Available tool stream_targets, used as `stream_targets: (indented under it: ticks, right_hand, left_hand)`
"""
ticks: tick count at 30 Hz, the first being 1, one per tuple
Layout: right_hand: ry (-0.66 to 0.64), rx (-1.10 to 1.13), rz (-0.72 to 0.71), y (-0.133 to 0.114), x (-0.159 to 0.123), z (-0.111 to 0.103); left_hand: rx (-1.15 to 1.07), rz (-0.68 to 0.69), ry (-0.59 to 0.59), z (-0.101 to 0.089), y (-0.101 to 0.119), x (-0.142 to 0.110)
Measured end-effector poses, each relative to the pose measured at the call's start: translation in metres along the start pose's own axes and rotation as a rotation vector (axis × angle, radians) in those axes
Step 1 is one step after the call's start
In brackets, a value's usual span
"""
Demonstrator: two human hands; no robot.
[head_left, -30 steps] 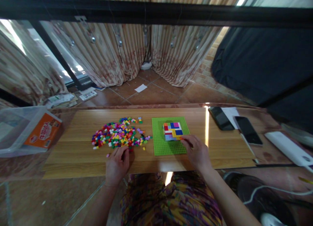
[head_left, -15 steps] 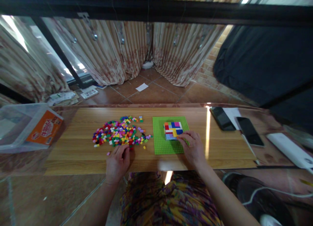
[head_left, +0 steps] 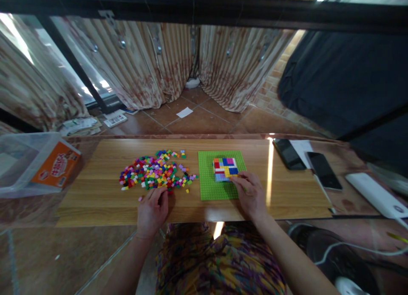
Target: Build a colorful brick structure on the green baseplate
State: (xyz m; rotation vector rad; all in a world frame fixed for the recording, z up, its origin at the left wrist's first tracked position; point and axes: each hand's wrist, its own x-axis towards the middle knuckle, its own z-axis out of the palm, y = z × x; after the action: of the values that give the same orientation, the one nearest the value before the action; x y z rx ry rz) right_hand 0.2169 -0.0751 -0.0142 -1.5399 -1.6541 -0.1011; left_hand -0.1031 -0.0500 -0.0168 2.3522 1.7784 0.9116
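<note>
On a green studded baseplate point(head_left: 208, 188) stands a low block of multicoloured toy bricks point(head_left: 226, 169), with red, white, blue, yellow and pink ones on top. My right hand point(head_left: 251, 193) is at the block's near right corner, its thumb and index finger pinched on what looks like a small orange brick. Loose bricks point(head_left: 156, 172) in many colours lie in a heap left of the plate. At the heap's near edge my left hand point(head_left: 153, 208) rests with curled fingers. Whatever those fingertips may hold is hidden.
Two dark phones point(head_left: 289, 154) and a white power bank-like device point(head_left: 376, 195) lie to the right. At the far left is a clear plastic box point(head_left: 19, 171) with an orange label. The wooden board point(head_left: 95, 201) ends just before my lap.
The view has shifted very slightly. Both hands keep nearly the same places, the right at the block's corner and the left at the heap.
</note>
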Motion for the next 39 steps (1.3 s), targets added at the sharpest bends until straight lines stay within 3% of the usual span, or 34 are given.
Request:
stream_targets:
  ticks: [15,23,28,35,39]
  right_hand:
    - [-0.101,-0.103,-0.012,0.008,-0.004,-0.001]
    - [-0.085,-0.105,0.056,0.006,-0.006,-0.002]
    - [-0.048,-0.019,0.189,0.007,-0.008,-0.007]
    - [-0.015,0.274,0.574,0.000,-0.001,0.000]
    - [-0.055,0.290,0.650,-0.004,0.011,0.006]
  left_hand:
    - [-0.043,-0.012,-0.024,-0.001,0.002,0.000]
    - [-0.036,-0.018,-0.032,-0.002,0.003,-0.001]
    - [-0.039,-0.016,-0.035,-0.001,0.002,-0.001]
    - [-0.039,-0.025,-0.029,-0.001,0.002,-0.001]
    - [-0.010,-0.029,-0.029,-0.001,0.003,-0.001]
